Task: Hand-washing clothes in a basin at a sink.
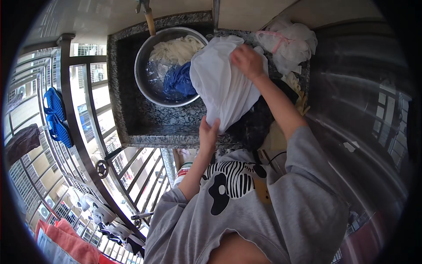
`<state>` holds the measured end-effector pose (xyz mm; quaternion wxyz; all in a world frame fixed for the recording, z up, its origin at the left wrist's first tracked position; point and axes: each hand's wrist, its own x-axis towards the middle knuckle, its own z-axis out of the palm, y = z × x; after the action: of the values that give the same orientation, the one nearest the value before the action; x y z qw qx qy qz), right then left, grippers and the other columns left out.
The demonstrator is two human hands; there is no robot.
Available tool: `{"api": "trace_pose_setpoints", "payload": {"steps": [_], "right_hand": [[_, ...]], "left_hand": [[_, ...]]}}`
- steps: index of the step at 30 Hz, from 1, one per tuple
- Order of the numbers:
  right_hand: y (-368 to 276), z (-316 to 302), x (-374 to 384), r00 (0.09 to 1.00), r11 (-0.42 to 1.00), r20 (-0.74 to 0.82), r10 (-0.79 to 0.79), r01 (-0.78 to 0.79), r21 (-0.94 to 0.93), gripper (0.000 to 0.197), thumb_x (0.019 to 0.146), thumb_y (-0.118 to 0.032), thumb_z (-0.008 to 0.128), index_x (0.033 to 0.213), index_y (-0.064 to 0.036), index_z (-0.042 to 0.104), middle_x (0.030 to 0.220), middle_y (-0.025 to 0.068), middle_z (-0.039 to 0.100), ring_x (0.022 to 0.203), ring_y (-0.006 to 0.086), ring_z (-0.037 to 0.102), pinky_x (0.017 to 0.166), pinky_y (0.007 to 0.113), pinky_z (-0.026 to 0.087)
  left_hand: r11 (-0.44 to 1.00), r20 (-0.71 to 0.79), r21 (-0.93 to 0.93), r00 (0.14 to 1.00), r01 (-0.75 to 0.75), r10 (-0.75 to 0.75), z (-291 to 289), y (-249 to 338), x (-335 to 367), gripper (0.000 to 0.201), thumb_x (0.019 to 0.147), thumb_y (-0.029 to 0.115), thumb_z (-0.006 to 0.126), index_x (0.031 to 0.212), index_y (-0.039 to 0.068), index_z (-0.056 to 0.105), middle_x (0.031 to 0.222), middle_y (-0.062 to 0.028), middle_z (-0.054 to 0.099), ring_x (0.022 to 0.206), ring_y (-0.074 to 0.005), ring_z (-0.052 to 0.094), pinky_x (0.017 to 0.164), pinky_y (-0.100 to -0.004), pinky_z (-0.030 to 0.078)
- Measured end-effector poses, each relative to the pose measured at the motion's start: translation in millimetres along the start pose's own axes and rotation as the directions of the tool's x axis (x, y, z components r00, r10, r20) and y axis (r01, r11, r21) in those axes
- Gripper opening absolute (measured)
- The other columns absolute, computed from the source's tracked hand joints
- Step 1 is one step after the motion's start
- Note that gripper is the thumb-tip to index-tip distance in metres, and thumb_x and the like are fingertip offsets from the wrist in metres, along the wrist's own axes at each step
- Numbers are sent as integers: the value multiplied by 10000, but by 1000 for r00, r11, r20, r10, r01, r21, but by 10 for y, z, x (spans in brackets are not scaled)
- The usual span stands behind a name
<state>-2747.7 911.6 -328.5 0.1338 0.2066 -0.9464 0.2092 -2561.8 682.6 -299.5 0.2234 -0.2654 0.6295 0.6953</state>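
Observation:
A wide white cloth (222,83) is spread between my two hands over the right side of the stone sink. My left hand (209,132) pinches its lower edge, near the sink's front rim. Higher up on the right, my right hand (249,62) has its fingers bent in on the cloth's upper right part. Just left of the cloth, a round metal basin (140,83) stands in the sink with water in it. Inside lie a crumpled blue cloth (178,80) and a cream-coloured cloth (176,50). The white cloth covers part of the basin's right rim.
A tap with a short hose (150,22) hangs above the basin in the speckled granite sink (154,140). Dark fabric (252,123) lies under my right forearm. A white mesh bundle with pink trim (288,42) sits behind. Blue slippers (56,116) hang on the left railing.

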Motion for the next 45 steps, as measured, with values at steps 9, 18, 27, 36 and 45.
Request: {"api": "trace_pose_setpoints", "payload": {"steps": [9, 18, 27, 36, 45], "right_hand": [[-504, 234, -169, 948, 944, 2, -318, 317, -90, 116, 791, -300, 672, 793, -201, 612, 831, -1, 568, 797, 163, 613, 573, 292, 522], [-974, 248, -738, 953, 948, 78, -292, 278, 156, 114, 752, -195, 699, 745, -124, 610, 750, 58, 568, 777, 274, 617, 728, 404, 517], [634, 15, 564, 813, 802, 4, 582, -574, 163, 402, 783, -404, 709, 1036, -92, 698, 996, 143, 710, 915, 336, 678, 754, 431, 528], [63, -867, 806, 676, 454, 500, 541, -735, 503, 404, 820, -310, 742, 1098, -36, 639, 895, 1, 653, 797, 79, 601, 654, 246, 465], [-55, -959, -281, 732, 741, -116, 671, -667, 78, 147, 803, -185, 696, 936, -137, 658, 812, 118, 668, 740, 333, 656, 654, 412, 508]], "left_hand": [[983, 74, -20, 981, 180, -178, -75, 99, -97, 369, 889, 132, 661, 1163, -78, 529, 984, -97, 663, 761, -129, 644, 526, -249, 503], [948, 128, 313, 986, 60, -105, -276, -58, 36, 353, 854, 206, 724, 1064, -35, 575, 902, -103, 670, 629, -134, 629, 520, -260, 525], [983, 208, -170, 977, 75, -39, -206, 66, 69, 523, 914, 266, 646, 1326, -9, 477, 1229, -146, 614, 1132, -269, 593, 1007, -412, 450], [696, 307, -691, 951, 195, 38, -205, 1135, 123, 544, 990, 389, 488, 1366, -3, 452, 1303, -160, 571, 1217, -296, 548, 1053, -470, 419], [909, 428, -202, 868, 364, -252, -350, 317, -93, 414, 910, 181, 678, 1252, -25, 571, 1227, -108, 631, 1110, -159, 597, 960, -299, 451]]}}
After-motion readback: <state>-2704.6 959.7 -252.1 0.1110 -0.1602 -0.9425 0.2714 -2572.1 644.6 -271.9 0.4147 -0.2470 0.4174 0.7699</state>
